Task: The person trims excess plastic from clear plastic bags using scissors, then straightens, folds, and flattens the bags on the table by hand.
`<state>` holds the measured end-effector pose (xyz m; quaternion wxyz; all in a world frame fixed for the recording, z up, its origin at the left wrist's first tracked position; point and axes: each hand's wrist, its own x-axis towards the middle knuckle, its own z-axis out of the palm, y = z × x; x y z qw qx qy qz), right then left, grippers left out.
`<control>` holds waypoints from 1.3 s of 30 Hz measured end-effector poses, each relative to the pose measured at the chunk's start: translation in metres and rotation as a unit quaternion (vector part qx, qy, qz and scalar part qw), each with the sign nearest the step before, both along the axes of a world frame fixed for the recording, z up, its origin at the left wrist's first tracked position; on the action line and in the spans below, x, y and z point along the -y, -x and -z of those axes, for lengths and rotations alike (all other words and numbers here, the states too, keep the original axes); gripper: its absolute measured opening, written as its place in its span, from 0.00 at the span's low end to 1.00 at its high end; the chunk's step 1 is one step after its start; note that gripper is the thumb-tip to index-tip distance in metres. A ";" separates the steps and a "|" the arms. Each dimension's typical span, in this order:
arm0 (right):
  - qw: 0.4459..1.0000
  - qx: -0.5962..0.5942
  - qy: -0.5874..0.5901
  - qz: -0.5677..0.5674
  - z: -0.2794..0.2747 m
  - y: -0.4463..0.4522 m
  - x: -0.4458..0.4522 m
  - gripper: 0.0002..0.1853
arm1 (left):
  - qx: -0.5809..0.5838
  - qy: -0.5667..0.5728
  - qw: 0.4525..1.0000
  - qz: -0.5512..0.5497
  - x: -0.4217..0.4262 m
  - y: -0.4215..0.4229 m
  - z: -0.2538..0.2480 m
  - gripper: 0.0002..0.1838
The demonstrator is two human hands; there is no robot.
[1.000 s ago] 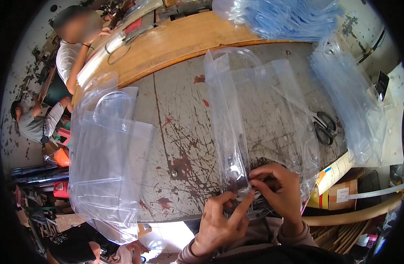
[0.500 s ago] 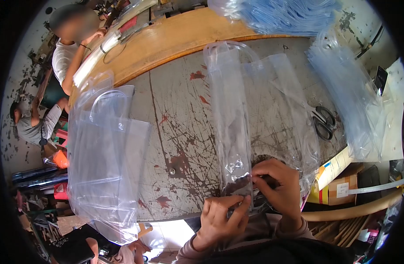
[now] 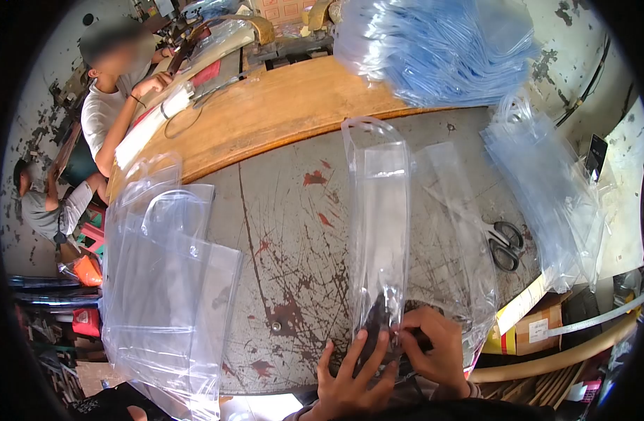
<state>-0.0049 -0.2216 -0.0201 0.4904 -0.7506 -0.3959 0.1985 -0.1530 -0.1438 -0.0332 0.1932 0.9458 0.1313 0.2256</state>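
A clear plastic bag [image 3: 381, 217] lies on the worn metal tabletop as a long narrow strip, its looped handle at the far end. My left hand [image 3: 355, 379] rests on the near end of this bag, fingers spread. My right hand [image 3: 435, 347] pinches the bag's right edge near the same end, thumb and fingers together. Right of the strip lies another piece of clear plastic [image 3: 458, 224], partly hard to make out against the table. Black-handled scissors [image 3: 505, 245] lie at its right side, blades toward the plastic.
Clear bags [image 3: 167, 295] lie stacked on the left. More bluish bags [image 3: 539, 189] lie at the right, and a large heap [image 3: 441, 49] sits at the back beside the wooden board [image 3: 280, 105]. A person [image 3: 108, 105] sits at the far left, another behind. A cardboard box [image 3: 543, 326] stands below right.
My view has tilted up, so the table sits lower. My left fingers, curled before, are now spread on the bag. The bag's handle no longer stretches out to the right.
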 end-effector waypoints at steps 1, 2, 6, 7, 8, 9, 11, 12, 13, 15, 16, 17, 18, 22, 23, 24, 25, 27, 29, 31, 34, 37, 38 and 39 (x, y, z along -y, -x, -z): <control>1.000 -0.014 0.003 0.007 0.001 0.001 0.001 0.08 | -0.031 0.016 0.999 0.004 0.001 0.001 -0.001 0.09; 0.999 -0.030 0.015 0.001 0.000 0.000 0.001 0.08 | -0.005 0.018 1.000 -0.005 0.001 -0.002 0.002 0.03; 0.997 -0.067 0.040 0.014 -0.004 0.001 0.000 0.07 | -0.019 0.016 1.000 -0.005 0.002 0.000 0.001 0.03; 0.998 -0.051 0.033 0.013 -0.005 0.000 -0.001 0.06 | -0.025 0.031 0.999 -0.004 0.003 0.001 0.001 0.03; 0.999 -0.036 0.027 0.011 -0.005 0.000 -0.002 0.06 | -0.031 0.046 0.998 -0.004 0.003 0.001 0.001 0.04; 0.999 -0.036 0.026 0.011 -0.004 -0.001 -0.003 0.06 | -0.032 0.046 0.998 -0.004 0.003 0.001 0.002 0.04; 0.999 -0.036 0.020 0.004 -0.003 -0.002 -0.002 0.06 | -0.027 0.044 0.999 -0.005 0.003 0.001 0.002 0.05; 0.999 -0.037 0.019 0.004 -0.003 -0.002 -0.002 0.06 | -0.028 0.043 0.999 -0.005 0.004 0.001 0.003 0.05; 0.999 -0.036 0.019 0.005 -0.003 -0.002 -0.002 0.06 | -0.026 0.038 0.999 -0.009 0.004 0.001 0.004 0.06; 0.999 -0.035 0.020 0.007 -0.002 -0.002 -0.002 0.06 | -0.024 0.033 0.999 -0.012 0.005 0.001 0.004 0.06; 0.999 -0.026 0.018 0.004 0.000 -0.002 -0.001 0.06 | -0.034 0.043 0.998 -0.010 0.005 0.002 0.002 0.06; 1.000 -0.017 0.016 0.002 0.000 -0.003 -0.001 0.06 | -0.043 0.053 0.998 -0.007 0.005 0.002 0.002 0.06; 1.000 -0.017 0.015 0.003 0.001 -0.003 -0.001 0.06 | -0.043 0.051 0.998 -0.006 0.005 0.001 0.003 0.06; 1.000 0.013 0.009 -0.002 -0.001 -0.004 -0.002 0.06 | -0.029 0.036 0.999 -0.012 0.007 0.000 0.006 0.06; 1.000 0.013 0.004 -0.007 -0.001 -0.003 -0.002 0.06 | -0.024 0.038 0.999 -0.019 0.008 0.000 0.006 0.06; 1.000 0.012 0.003 -0.003 0.000 -0.003 -0.001 0.06 | -0.025 0.038 0.999 -0.016 0.009 0.000 0.005 0.06; 1.000 0.005 0.002 -0.006 0.000 -0.003 -0.001 0.06 | -0.036 0.039 0.998 -0.024 0.010 0.001 0.004 0.06; 1.000 -0.002 -0.001 -0.007 0.001 -0.002 -0.002 0.06 | -0.048 0.040 0.998 -0.032 0.010 0.001 0.004 0.06; 1.000 0.001 -0.008 -0.007 0.001 -0.002 -0.001 0.06 | -0.038 0.033 0.998 -0.031 0.009 0.001 0.005 0.06; 1.000 0.004 -0.008 -0.005 0.002 -0.002 -0.001 0.06 | -0.030 0.030 0.999 -0.027 0.008 0.000 0.006 0.06; 1.000 0.021 -0.013 -0.003 0.000 -0.002 -0.003 0.06 | -0.023 0.029 0.999 -0.024 0.008 0.001 0.006 0.06; 0.999 0.032 -0.018 0.001 0.001 -0.002 -0.003 0.07 | -0.025 0.030 0.999 -0.028 0.009 0.001 0.007 0.06; 0.999 0.030 -0.018 0.004 0.001 -0.002 -0.003 0.07 | -0.025 0.028 0.999 -0.031 0.009 0.001 0.007 0.06; 0.999 0.031 -0.020 0.003 0.002 -0.002 -0.003 0.07 | -0.024 0.026 0.999 -0.031 0.009 0.000 0.008 0.06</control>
